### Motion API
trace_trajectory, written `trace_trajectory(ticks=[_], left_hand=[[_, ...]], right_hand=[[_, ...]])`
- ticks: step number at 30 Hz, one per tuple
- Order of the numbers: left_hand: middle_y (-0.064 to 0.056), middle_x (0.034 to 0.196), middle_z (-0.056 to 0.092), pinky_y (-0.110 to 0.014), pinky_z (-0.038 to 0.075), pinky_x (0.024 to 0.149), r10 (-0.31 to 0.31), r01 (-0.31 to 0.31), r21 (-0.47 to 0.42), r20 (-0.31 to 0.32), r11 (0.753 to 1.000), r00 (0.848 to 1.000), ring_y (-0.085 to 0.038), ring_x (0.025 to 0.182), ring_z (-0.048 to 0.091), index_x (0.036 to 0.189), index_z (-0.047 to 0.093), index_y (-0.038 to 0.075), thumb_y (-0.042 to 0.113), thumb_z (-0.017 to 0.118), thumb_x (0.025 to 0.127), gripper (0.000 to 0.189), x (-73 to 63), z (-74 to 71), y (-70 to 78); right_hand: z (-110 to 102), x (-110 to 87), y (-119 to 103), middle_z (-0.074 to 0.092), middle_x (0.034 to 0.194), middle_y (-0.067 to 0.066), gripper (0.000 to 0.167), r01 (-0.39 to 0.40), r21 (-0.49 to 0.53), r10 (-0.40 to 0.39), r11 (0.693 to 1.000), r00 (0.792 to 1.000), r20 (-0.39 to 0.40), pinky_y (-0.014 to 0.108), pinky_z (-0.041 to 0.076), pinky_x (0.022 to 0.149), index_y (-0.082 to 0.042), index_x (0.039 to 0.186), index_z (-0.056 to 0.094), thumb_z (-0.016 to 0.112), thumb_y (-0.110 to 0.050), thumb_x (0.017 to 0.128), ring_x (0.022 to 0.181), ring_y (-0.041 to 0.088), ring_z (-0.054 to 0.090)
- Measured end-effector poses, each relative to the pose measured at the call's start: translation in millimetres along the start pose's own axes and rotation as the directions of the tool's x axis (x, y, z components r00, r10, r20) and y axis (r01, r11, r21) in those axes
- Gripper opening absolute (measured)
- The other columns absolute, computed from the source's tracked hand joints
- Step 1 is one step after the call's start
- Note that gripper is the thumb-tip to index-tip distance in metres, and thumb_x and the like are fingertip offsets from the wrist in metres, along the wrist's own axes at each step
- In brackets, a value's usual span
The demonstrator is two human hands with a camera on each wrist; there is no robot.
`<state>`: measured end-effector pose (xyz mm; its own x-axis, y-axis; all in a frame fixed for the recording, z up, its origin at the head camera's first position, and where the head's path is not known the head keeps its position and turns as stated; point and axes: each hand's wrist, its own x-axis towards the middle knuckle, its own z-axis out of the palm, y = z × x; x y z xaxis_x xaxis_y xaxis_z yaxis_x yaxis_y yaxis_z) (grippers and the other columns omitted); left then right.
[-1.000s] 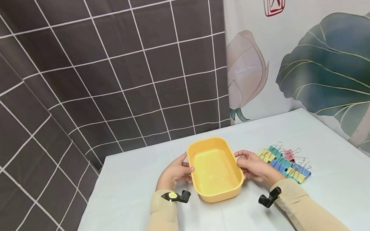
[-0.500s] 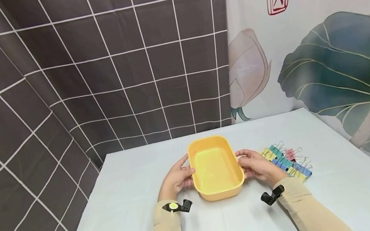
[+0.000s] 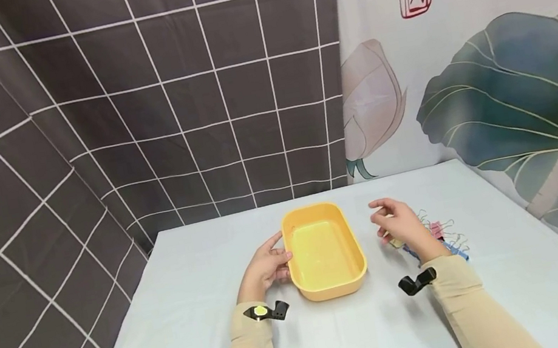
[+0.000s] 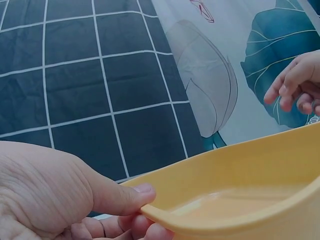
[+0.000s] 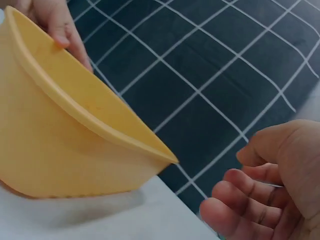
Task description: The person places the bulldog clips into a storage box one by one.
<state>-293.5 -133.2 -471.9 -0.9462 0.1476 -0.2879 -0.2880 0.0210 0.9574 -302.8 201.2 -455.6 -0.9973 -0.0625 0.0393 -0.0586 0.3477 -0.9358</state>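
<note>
A yellow rectangular plastic container (image 3: pixel 331 293) with rounded corners stands on the white table, with nothing inside it. My left hand (image 3: pixel 264 269) holds its left side; in the left wrist view the thumb (image 4: pixel 132 197) lies over the rim and the other fingers are on the outside. Away from the container's right side is my right hand (image 3: pixel 404 224), raised over a group of coloured binder clips and partly hiding them. In the right wrist view its fingers (image 5: pixel 240 200) are loosely bent and hold nothing. A pink binder clip (image 3: pixel 436 230) and a blue binder clip (image 3: pixel 457 250) show past the hand.
The white table (image 3: pixel 198 323) meets a dark grid-patterned cloth (image 3: pixel 187 152) behind and at the left. At the back right hangs a pale cloth (image 3: pixel 434 142) printed with a lotus bud and leaf. A black wrist camera (image 3: pixel 418 282) sits on the right sleeve.
My right hand has let go of the container's right side and moved right, above the binder clips. The left hand and the container have stayed nearly in place.
</note>
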Motion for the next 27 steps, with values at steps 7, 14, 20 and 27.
trace_trajectory(ticks=[7, 14, 20, 27], left_hand=[[-0.017, 0.107, 0.063, -0.026, 0.06, 0.056, 0.002, -0.002, -0.015, 0.019, 1.0, 1.0, -0.016, 0.066, 0.065, 0.159, 0.033, 0.017, -0.004, 0.063, 0.096, 0.073, 2.9, -0.3, -3.5], [-0.019, 0.109, 0.063, -0.027, 0.06, 0.057, 0.001, 0.0, -0.029, 0.03, 1.0, 1.0, -0.017, 0.069, 0.067, 0.159, 0.032, 0.017, -0.004, 0.062, 0.096, 0.073, 1.6, 0.9, -3.7], [-0.017, 0.106, 0.063, -0.026, 0.06, 0.055, 0.01, -0.009, -0.027, 0.032, 1.0, 0.999, -0.016, 0.067, 0.066, 0.159, 0.033, 0.018, -0.004, 0.062, 0.096, 0.073, 5.3, 0.4, -4.5], [-0.019, 0.109, 0.063, -0.027, 0.06, 0.055, -0.002, 0.003, -0.04, 0.023, 0.999, 1.0, -0.017, 0.069, 0.066, 0.158, 0.035, 0.019, -0.005, 0.062, 0.095, 0.072, 5.6, -3.1, -2.6]], right_hand=[[-28, -2.0, 5, 0.061, 0.106, 0.023, 0.038, 0.025, -0.086, -0.043, 0.996, 0.975, -0.218, 0.03, 0.06, 0.057, 0.002, 0.137, 0.054, 0.05, -0.019, 0.106, 0.068, 0.017, 0.063], [-53, -7.9, 15, 0.068, 0.103, 0.017, 0.041, -0.025, -0.276, -0.106, 0.961, 0.886, -0.451, 0.026, 0.049, 0.064, -0.003, 0.127, 0.065, 0.045, -0.032, 0.107, 0.083, 0.023, 0.059], [-68, -7.3, 27, 0.065, 0.104, 0.018, 0.044, -0.088, -0.353, -0.111, 0.932, 0.856, -0.506, 0.036, 0.052, 0.064, -0.004, 0.128, 0.065, 0.044, -0.035, 0.107, 0.081, 0.028, 0.058], [-72, -6.8, 40, 0.067, 0.109, 0.024, 0.04, -0.127, -0.52, -0.164, 0.845, 0.864, -0.477, 0.061, 0.042, 0.094, 0.002, 0.121, 0.067, 0.047, -0.029, 0.106, 0.103, 0.044, 0.055]])
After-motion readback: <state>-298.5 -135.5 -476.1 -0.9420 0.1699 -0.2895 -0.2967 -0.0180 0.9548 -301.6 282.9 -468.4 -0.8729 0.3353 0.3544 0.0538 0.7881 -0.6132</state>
